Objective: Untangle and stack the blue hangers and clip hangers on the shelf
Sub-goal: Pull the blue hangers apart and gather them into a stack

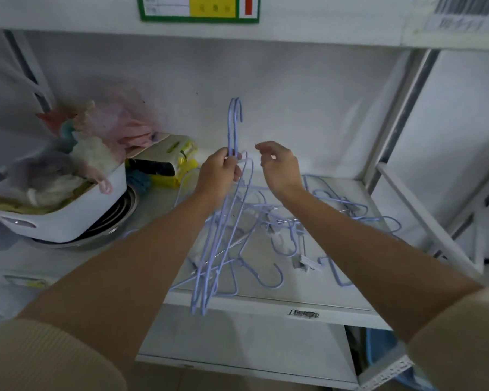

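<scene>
Here the left hand (222, 172) grips a small bunch of blue hangers (223, 221) by their necks, hooks up, their lower ends hanging out past the shelf's (266, 304) front edge. The right hand (280, 165) hovers just beside it, fingers loosely curled and holding nothing. The remaining hangers and clip hangers (302, 235) lie knotted across the shelf's right half, near its front. The likely risk is a hanging end or hook catching that pile, so a lift drags clips off the front edge.

Left hand (220, 172) raised with a closed grip, right hand (280, 167) beside it, fingers loosely curled
</scene>
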